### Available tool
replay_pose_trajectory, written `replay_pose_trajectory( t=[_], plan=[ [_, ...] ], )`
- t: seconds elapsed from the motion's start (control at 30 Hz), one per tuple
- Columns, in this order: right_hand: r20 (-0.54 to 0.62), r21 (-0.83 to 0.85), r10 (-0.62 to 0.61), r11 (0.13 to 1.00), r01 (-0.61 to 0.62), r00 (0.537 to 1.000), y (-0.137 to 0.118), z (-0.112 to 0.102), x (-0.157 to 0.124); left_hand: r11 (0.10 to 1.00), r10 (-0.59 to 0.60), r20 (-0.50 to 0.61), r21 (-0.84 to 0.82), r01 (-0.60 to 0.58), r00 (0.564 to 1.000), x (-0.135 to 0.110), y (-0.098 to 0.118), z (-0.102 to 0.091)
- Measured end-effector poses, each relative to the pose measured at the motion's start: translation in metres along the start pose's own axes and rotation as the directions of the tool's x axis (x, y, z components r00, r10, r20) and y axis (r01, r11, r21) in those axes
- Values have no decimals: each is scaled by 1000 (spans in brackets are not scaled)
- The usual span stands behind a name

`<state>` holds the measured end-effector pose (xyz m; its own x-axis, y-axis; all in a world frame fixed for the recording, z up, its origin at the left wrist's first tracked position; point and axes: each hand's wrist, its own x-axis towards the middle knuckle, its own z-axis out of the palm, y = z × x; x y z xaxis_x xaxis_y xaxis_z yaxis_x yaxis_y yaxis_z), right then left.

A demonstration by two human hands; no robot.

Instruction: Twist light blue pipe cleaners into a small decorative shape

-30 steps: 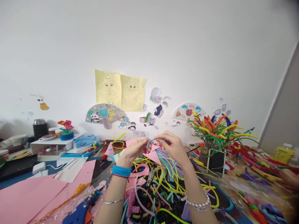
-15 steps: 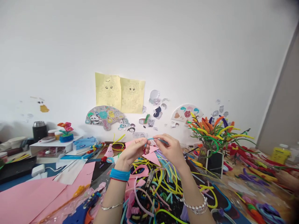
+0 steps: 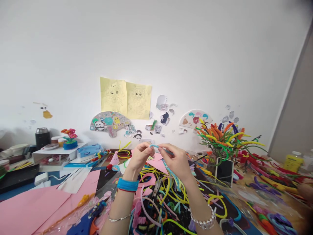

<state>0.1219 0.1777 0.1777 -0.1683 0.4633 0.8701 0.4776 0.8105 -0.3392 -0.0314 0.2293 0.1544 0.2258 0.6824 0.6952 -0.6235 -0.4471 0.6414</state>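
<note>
My left hand and my right hand are raised together above the table, fingertips almost meeting. Between them they pinch a short light-blue pipe cleaner, which arches from one hand to the other. My left wrist wears a blue band and a thin bracelet, my right wrist a beaded bracelet. Under the hands lies a tangled heap of coloured pipe cleaners on a dark mat, with pink paper cut-outs among them.
Pink paper sheets cover the near left. A blue glue gun lies at the front. A vase of pipe-cleaner flowers and a phone stand at right. A white shelf box and black flask sit far left.
Both hands have stayed raised and pinched on the blue pipe cleaner. The fingertips have drawn closer together and the piece now arches in a tighter bend between them.
</note>
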Motion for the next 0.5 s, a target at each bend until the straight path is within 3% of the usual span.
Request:
replay_pose_trajectory(
  t=[0.1,0.23,0.37,0.5],
  plan=[
    [6,-6,9,1000,-9,1000,0,-1,0,991,74,-24,114,-71,997,-1,6,3],
    [-5,6,24,1000,-24,1000,3,-9,1,892,127,-39,442,-97,991,-7,24,7],
    [12,-6,27,1000,-27,1000,7,-19,1,652,143,86,741,-159,986,-13,45,18],
    [52,-36,27,999,-25,998,7,-28,2,419,107,308,849,-324,945,-17,59,32]
  ],
)
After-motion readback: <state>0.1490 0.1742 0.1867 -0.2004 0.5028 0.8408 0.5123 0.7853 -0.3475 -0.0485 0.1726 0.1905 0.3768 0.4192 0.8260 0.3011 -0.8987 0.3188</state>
